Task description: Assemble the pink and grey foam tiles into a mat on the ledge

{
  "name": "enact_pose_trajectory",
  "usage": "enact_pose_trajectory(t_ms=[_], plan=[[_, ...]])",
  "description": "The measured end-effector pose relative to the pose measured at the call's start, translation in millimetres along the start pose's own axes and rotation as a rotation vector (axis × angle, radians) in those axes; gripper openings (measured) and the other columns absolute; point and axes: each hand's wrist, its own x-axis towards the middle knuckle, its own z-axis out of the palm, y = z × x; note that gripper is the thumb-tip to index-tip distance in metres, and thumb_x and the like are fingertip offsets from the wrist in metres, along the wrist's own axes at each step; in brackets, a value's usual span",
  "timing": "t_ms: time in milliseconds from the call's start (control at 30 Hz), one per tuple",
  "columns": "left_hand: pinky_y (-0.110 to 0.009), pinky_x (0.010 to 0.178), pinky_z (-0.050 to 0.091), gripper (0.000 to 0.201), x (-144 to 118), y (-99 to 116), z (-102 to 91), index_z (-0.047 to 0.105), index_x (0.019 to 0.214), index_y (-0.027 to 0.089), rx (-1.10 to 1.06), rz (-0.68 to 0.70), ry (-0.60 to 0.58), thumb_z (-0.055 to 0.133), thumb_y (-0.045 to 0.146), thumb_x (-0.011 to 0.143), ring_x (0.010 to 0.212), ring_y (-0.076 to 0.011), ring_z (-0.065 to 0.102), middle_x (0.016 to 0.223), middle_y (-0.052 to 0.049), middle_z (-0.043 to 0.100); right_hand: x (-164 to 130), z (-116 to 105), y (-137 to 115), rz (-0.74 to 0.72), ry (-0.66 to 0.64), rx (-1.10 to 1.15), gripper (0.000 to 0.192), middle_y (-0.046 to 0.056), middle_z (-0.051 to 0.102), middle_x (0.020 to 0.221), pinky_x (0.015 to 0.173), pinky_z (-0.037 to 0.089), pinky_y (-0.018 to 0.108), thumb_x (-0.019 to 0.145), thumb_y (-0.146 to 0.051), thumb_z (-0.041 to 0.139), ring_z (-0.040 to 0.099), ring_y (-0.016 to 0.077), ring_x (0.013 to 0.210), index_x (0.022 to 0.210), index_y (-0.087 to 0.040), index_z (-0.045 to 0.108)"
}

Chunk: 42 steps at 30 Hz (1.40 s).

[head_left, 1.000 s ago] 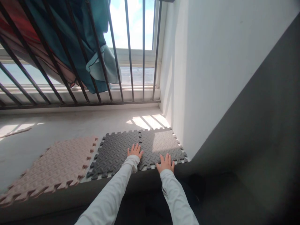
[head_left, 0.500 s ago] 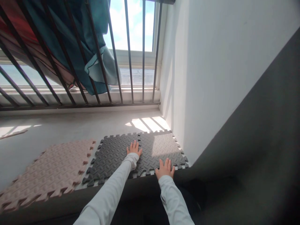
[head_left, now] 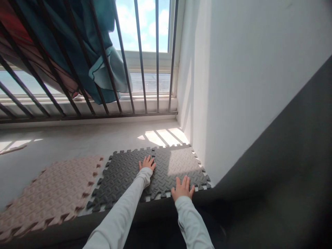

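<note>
Two dark grey interlocking foam mats lie side by side on the window ledge. My left hand (head_left: 147,163) rests flat with fingers spread on the left mat (head_left: 121,173), close to the seam between the two. On the front edge of the right mat (head_left: 181,160), my right hand (head_left: 183,188) lies with its fingers apart. Neither hand grips anything. Part of the seam is hidden under my left hand and sleeve. A pink foam mat (head_left: 57,186) lies to the left, a narrow gap away from the grey ones.
A white wall (head_left: 233,76) rises along the right side of the ledge (head_left: 85,133). Behind the ledge stand dark metal bars (head_left: 143,69), with a teal curtain (head_left: 70,45) and a window beyond. A thin pinkish strip (head_left: 12,149) lies at the far left.
The view has shifted slightly. Both hands stay on the grey mats in nearly the same places, and the mats look the same relative to each other.
</note>
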Motion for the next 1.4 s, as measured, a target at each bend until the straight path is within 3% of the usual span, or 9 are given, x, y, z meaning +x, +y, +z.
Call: enact_pose_trajectory(t_ms=[367,500,600,767,900,1033,1233,1400], plan=[[-0.048,0.104,0.012,0.048,-6,-2,3.9,0.028,0.130,0.037,0.088,0.039,-0.068,0.027,0.043,0.082,0.131,-0.0187,0.012,0.143,0.007,0.016,2,0,-8,0.032,-0.016,-0.021,0.051,0.017,0.022,0.139,0.096,0.011,0.056,0.072,-0.025,0.046,0.013,0.0301,0.128,0.122,-0.023,0.044],[-0.048,0.103,0.016,0.046,0,-2,-1.8,0.036,0.126,0.036,0.093,0.082,-0.033,0.030,0.045,0.081,0.129,-0.0195,0.019,0.141,0.004,0.026,2,1,-7,0.027,-0.012,-0.027,0.050,0.017,0.022,0.139,0.096,0.012,0.056,0.072,-0.025,0.046,0.014,0.0302,0.128,0.122,-0.022,0.044],[-0.044,0.104,0.019,0.048,12,0,-3.3,0.033,0.129,0.032,0.075,0.056,-0.008,0.027,0.043,0.082,0.128,-0.0176,0.023,0.140,0.002,0.028,2,3,-4,0.012,-0.001,-0.040,0.049,0.017,0.023,0.139,0.097,0.013,0.054,0.073,-0.026,0.045,0.015,0.0290,0.128,0.123,-0.024,0.043],[-0.050,0.104,0.012,0.051,28,6,2.9,0.022,0.133,0.033,0.073,0.027,-0.046,0.021,0.044,0.083,0.131,-0.0188,0.012,0.144,0.006,0.013,2,5,0,-0.014,0.003,-0.048,0.049,0.015,0.023,0.140,0.097,0.014,0.053,0.075,-0.029,0.044,0.015,0.0278,0.128,0.124,-0.026,0.042],[-0.051,0.103,0.011,0.053,34,2,0.4,0.022,0.133,0.034,0.077,0.058,-0.072,0.023,0.046,0.081,0.131,-0.0197,0.010,0.144,0.005,0.012,4,5,-1,-0.018,-0.011,-0.066,0.049,0.016,0.023,0.139,0.095,0.014,0.056,0.075,-0.031,0.044,0.015,0.0296,0.128,0.123,-0.025,0.043],[-0.052,0.102,0.014,0.053,40,-8,-9.8,0.024,0.132,0.035,0.075,0.137,-0.182,0.027,0.046,0.080,0.131,-0.0204,0.013,0.144,0.004,0.014,6,5,-2,-0.027,-0.014,-0.087,0.048,0.016,0.024,0.139,0.094,0.016,0.057,0.075,-0.034,0.044,0.016,0.0311,0.127,0.123,-0.026,0.043],[-0.057,0.101,0.008,0.067,28,-16,-3.5,0.014,0.134,0.034,0.103,0.125,-0.162,0.027,0.061,0.074,0.132,-0.0244,0.003,0.145,0.004,0.003,4,6,1,-0.043,-0.009,-0.093,0.048,0.016,0.023,0.139,0.095,0.014,0.054,0.079,-0.040,0.042,0.015,0.0296,0.128,0.125,-0.027,0.040],[-0.061,0.099,0.003,0.072,13,-6,-11.8,0.009,0.135,0.032,0.143,0.120,-0.176,0.025,0.065,0.073,0.132,-0.0257,-0.001,0.145,0.003,-0.002,2,2,0,-0.042,-0.005,-0.112,0.051,0.019,0.022,0.139,0.094,0.013,0.055,0.078,-0.044,0.043,0.015,0.0312,0.127,0.125,-0.026,0.040]])
